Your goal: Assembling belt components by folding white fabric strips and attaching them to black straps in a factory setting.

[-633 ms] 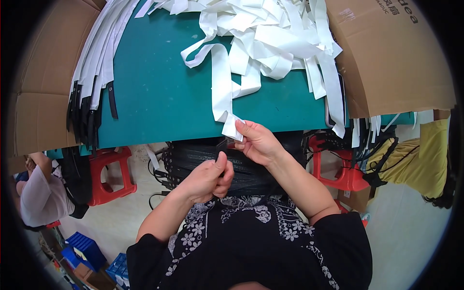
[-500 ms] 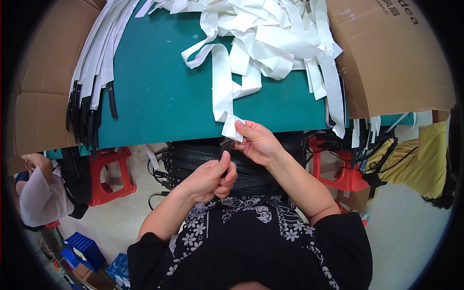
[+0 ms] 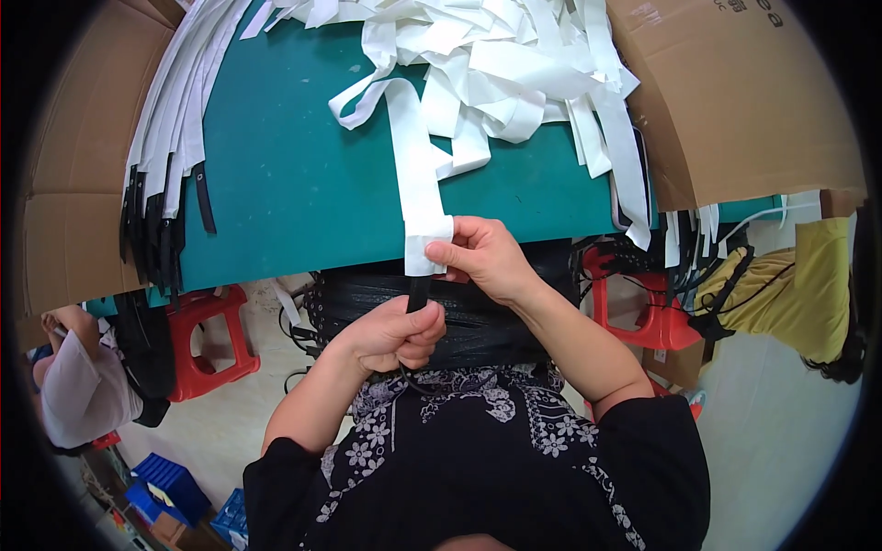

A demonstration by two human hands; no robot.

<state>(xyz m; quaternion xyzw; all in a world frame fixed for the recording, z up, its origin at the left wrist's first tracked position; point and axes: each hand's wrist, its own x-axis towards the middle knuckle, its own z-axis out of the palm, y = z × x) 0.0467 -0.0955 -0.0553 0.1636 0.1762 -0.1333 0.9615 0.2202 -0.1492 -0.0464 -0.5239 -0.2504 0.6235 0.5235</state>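
Note:
My left hand (image 3: pixel 390 335) is closed around a flat black strap (image 3: pixel 419 292), thumb on top, in front of my body. The upper end of that strap disappears at the lower end of a long white strip (image 3: pixel 418 170); I cannot tell whether it lies behind the strip or inside it. With thumb and fingers my right hand (image 3: pixel 487 262) pinches the white end at the table's front edge. From there the strip runs up the table, loops over, and joins a loose heap of white strips (image 3: pixel 514 69). A thick bundle of black straps (image 3: pixel 478 317) lies across my lap.
Cardboard boxes flank the green table (image 3: pixel 276 165), one left (image 3: pixel 78 202) and one right (image 3: pixel 735 101). White strips with black ends (image 3: pixel 165 129) hang at the left. Red stools (image 3: pixel 211 340) stand below. Other people sit left (image 3: pixel 87 390) and right (image 3: pixel 781 303).
The white end now lies flat and straight over the strap, where it was bunched and tilted. My right hand has turned and shifted slightly; my left hand remains closed on the strap.

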